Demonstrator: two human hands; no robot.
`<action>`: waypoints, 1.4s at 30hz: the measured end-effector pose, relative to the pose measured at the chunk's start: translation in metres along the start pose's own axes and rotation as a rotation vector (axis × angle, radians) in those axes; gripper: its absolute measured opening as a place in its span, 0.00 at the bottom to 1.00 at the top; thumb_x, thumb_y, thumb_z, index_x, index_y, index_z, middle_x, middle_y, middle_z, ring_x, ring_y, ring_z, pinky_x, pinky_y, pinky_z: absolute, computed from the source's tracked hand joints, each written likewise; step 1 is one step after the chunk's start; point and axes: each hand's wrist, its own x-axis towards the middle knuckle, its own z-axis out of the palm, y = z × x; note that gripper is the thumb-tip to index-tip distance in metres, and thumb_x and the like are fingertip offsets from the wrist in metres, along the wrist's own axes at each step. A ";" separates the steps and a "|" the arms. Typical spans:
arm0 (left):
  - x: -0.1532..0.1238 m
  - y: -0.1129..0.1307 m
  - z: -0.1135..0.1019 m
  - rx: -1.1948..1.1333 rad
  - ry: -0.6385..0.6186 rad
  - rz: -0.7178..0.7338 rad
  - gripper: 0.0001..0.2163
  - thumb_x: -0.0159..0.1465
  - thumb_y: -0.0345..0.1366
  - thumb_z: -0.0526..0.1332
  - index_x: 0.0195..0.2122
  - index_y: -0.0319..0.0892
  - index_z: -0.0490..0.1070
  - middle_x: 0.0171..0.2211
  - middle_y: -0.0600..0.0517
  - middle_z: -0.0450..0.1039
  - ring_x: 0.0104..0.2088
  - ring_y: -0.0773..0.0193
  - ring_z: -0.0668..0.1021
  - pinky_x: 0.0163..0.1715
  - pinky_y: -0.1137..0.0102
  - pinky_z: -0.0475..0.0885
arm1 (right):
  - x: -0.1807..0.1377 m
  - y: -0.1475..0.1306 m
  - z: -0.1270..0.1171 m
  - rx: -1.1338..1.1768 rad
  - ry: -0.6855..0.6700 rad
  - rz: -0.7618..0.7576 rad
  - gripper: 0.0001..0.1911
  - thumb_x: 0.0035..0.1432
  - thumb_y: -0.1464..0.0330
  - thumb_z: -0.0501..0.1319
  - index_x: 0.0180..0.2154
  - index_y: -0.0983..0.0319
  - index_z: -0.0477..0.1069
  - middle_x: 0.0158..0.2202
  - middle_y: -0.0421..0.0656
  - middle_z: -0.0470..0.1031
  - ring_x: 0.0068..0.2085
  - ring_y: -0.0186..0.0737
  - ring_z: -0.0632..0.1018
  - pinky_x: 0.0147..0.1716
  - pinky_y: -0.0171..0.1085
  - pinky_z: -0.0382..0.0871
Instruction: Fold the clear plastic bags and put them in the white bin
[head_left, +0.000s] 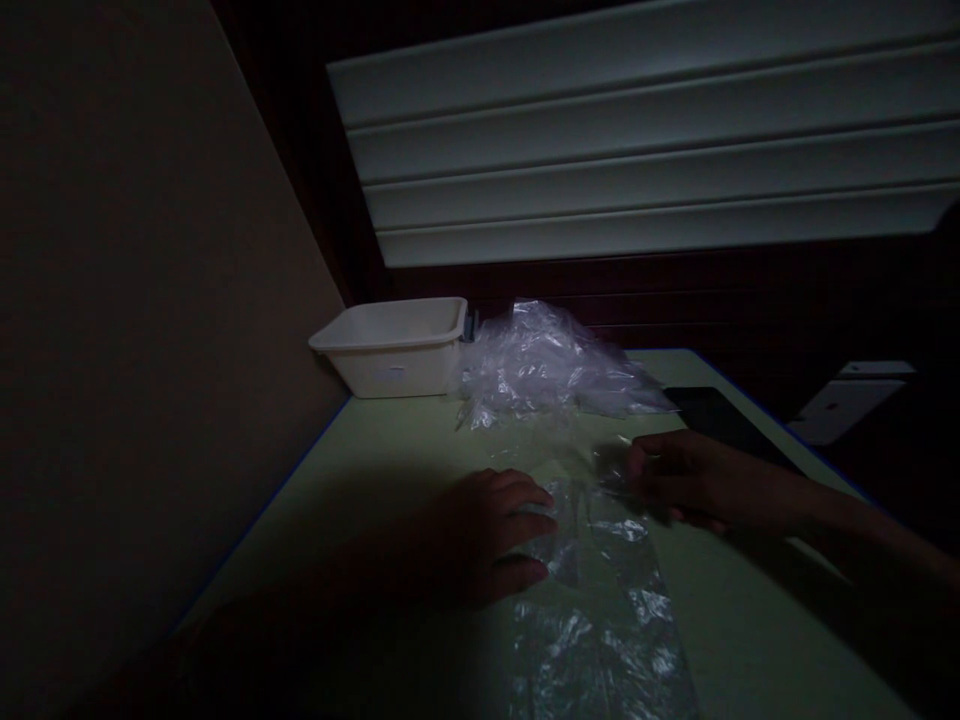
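Note:
A clear plastic bag (pixel 600 630) lies flat along the pale table (pixel 420 450), its near end running out of the bottom of the view. My left hand (pixel 502 530) rests palm down on the bag's left side, fingers spread. At the bag's far right corner, my right hand (pixel 682 478) pinches the thin film between thumb and fingers. Beyond both hands sits a heaped pile of clear plastic bags (pixel 547 365). The light is dim, so the film's edges are hard to make out.
A white plastic bin (pixel 397 365) stands at the far left of the table, against the pile. A dark flat tablet-like thing (pixel 727 425) lies at the right. A wall (pixel 150 300) borders the left side, and white slats (pixel 637 150) rise behind.

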 end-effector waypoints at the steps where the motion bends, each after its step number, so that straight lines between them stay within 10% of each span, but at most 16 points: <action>1: 0.000 0.000 0.000 0.001 0.002 0.004 0.17 0.66 0.42 0.57 0.53 0.39 0.67 0.53 0.42 0.69 0.52 0.53 0.70 0.50 0.56 0.68 | -0.001 -0.001 -0.001 -0.008 -0.039 -0.033 0.12 0.58 0.60 0.60 0.32 0.62 0.63 0.21 0.35 0.66 0.15 0.23 0.59 0.13 0.25 0.52; 27: 0.001 0.002 -0.004 -0.060 0.011 0.010 0.19 0.65 0.41 0.58 0.54 0.38 0.66 0.55 0.41 0.67 0.55 0.54 0.69 0.54 0.58 0.65 | -0.003 0.001 0.014 -0.197 -0.206 -0.202 0.21 0.64 0.55 0.52 0.30 0.64 0.71 0.22 0.38 0.65 0.24 0.32 0.66 0.26 0.34 0.62; 42: -0.002 -0.014 -0.016 0.038 0.109 -0.282 0.12 0.63 0.31 0.53 0.46 0.36 0.70 0.41 0.45 0.70 0.40 0.59 0.74 0.40 0.65 0.73 | -0.005 -0.006 0.019 -0.358 0.079 -0.326 0.15 0.65 0.60 0.52 0.34 0.63 0.69 0.28 0.40 0.69 0.27 0.35 0.68 0.26 0.35 0.62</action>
